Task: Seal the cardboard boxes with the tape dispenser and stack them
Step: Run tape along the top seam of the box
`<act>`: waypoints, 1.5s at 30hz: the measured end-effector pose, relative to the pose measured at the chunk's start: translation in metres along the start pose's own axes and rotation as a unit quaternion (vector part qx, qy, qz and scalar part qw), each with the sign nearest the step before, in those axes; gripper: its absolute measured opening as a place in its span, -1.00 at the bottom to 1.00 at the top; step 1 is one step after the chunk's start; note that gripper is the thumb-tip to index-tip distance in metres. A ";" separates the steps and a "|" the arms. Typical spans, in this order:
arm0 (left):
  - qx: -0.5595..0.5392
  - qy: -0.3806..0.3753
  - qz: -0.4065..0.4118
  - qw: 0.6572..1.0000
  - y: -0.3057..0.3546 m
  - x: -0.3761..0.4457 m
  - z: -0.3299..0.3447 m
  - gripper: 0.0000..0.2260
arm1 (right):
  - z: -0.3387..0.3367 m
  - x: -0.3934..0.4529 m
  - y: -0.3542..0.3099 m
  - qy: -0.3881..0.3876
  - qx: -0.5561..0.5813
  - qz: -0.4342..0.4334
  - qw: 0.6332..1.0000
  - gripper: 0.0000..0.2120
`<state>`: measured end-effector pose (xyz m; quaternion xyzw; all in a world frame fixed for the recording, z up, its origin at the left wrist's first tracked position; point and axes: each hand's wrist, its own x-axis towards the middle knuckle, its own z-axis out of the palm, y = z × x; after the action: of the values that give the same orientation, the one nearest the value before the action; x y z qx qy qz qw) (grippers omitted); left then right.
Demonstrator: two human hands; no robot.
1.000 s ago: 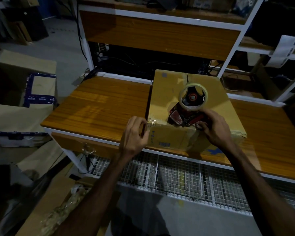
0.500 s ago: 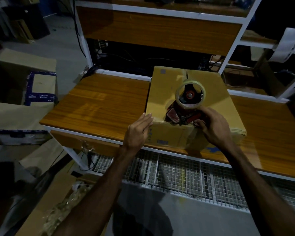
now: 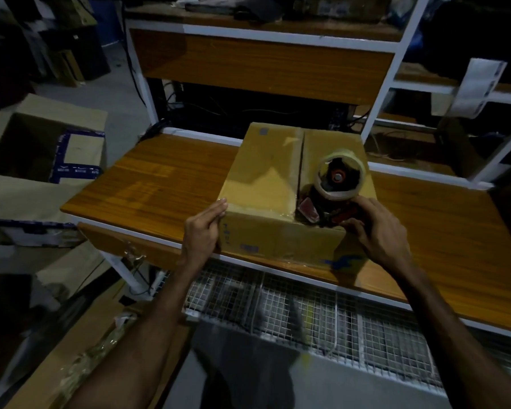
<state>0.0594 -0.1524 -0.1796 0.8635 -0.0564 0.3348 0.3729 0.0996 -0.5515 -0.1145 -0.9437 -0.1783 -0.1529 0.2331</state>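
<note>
Head view, dim light. An open carton [image 3: 42, 149] is noted on the floor off the table's left edge. The left hand [image 3: 202, 231] is laid with straight fingers against the near left corner of the cardboard box [image 3: 266, 172], bracing it, nothing gripped. The box is set near the front edge of the table [image 3: 160, 178], its centre seam untaped along most of the lid. The tape dispenser [image 3: 334, 196] is pressed at the near end of that seam and is grasped by the right hand [image 3: 375, 231]. Risks judged: the box may be shoved toward the table's back edge if bracing is lost; tape may be laid off the seam, since the dispenser sits slightly right of it.
</note>
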 end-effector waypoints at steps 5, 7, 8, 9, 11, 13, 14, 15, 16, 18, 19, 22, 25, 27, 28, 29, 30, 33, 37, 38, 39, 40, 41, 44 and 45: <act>0.015 0.006 -0.029 0.999 0.008 -0.002 0.002 -0.62 | -0.029 -0.025 0.053 0.019 0.024 0.011 0.999 -0.61; 0.017 0.005 -0.047 0.999 0.012 -0.003 0.002 -0.63 | -0.041 -0.030 0.076 0.024 0.023 0.020 0.999 -0.61; 0.021 0.006 -0.050 0.999 0.015 -0.004 0.003 -0.63 | -0.046 -0.033 0.084 0.027 0.027 0.023 0.999 -0.61; 0.024 0.007 -0.051 0.998 0.016 -0.004 0.002 -0.63 | -0.049 -0.035 0.090 0.028 0.037 0.026 0.999 -0.62; 0.028 0.009 -0.055 0.998 0.018 -0.005 0.003 -0.64 | -0.051 -0.041 0.096 0.030 0.064 0.019 0.997 -0.64; 0.043 0.006 -0.066 0.997 0.022 -0.006 0.006 -0.64 | -0.049 -0.045 0.099 0.032 0.073 0.009 0.997 -0.66; 0.065 0.004 -0.072 0.995 0.025 -0.006 0.007 -0.63 | -0.048 -0.045 0.099 0.031 0.069 0.009 0.997 -0.67; 0.101 0.000 -0.077 0.992 0.031 -0.006 0.010 -0.62 | -0.047 -0.045 0.100 0.032 0.065 0.010 0.997 -0.67; 0.146 -0.004 -0.077 0.986 0.038 -0.006 0.012 -0.62 | -0.046 -0.044 0.101 0.033 0.062 0.010 0.997 -0.66; 0.224 -0.028 -0.041 0.973 0.060 -0.006 0.022 -0.66 | -0.047 -0.045 0.103 0.037 0.071 0.006 0.997 -0.66; 0.243 -0.051 -0.008 0.969 0.073 -0.007 0.029 -0.69 | -0.046 -0.045 0.104 0.039 0.079 -0.001 0.996 -0.67; 0.213 -0.130 0.089 0.964 0.116 -0.011 0.066 -0.76 | -0.043 -0.048 0.106 0.045 0.100 -0.011 0.994 -0.70; 0.170 -0.169 0.128 0.962 0.159 -0.012 0.114 -0.76 | -0.038 -0.049 0.108 0.046 0.110 -0.001 0.993 -0.70; 0.170 -0.173 0.151 0.958 0.183 -0.011 0.142 -0.76 | -0.037 -0.050 0.109 0.043 0.116 0.010 0.992 -0.68; 0.173 -0.172 0.157 0.957 0.191 -0.011 0.153 -0.75 | -0.036 -0.050 0.110 0.043 0.120 0.015 0.992 -0.68; 0.173 -0.164 0.159 0.958 0.195 -0.012 0.161 -0.73 | -0.035 -0.051 0.109 0.045 0.123 0.017 0.991 -0.68; 0.167 -0.154 0.158 0.961 0.196 -0.014 0.167 -0.72 | -0.035 -0.052 0.109 0.048 0.128 0.019 0.990 -0.70; 0.135 -0.120 0.142 0.973 0.185 -0.021 0.176 -0.68 | -0.033 -0.056 0.108 0.058 0.143 0.020 0.988 -0.72; 0.109 -0.101 0.141 0.979 0.170 -0.022 0.182 -0.58 | -0.031 -0.059 0.106 0.073 0.162 0.020 0.984 -0.73; 0.108 -0.101 0.148 0.978 0.170 -0.022 0.183 -0.59 | -0.033 -0.060 0.105 0.074 0.164 0.019 0.983 -0.73; 0.108 -0.100 0.154 0.977 0.169 -0.022 0.183 -0.61 | -0.034 -0.061 0.105 0.075 0.163 0.020 0.983 -0.73; 0.107 -0.097 0.157 0.977 0.169 -0.022 0.183 -0.62 | -0.037 -0.062 0.106 0.077 0.161 0.027 0.984 -0.72; 0.107 -0.094 0.156 0.977 0.168 -0.021 0.183 -0.63 | -0.040 -0.064 0.109 0.081 0.157 0.036 0.984 -0.71; 0.107 -0.082 0.146 0.980 0.162 -0.020 0.178 -0.66 | -0.054 -0.079 0.129 0.082 0.133 0.069 0.985 -0.63; 0.107 -0.080 0.149 0.980 0.159 -0.018 0.175 -0.70 | -0.059 -0.086 0.138 0.078 0.122 0.075 0.987 -0.63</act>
<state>0.0839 -0.3885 -0.1814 0.9044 -0.1777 0.3207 0.2185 0.0673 -0.7176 -0.1495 -0.9040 -0.1060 -0.1848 0.3707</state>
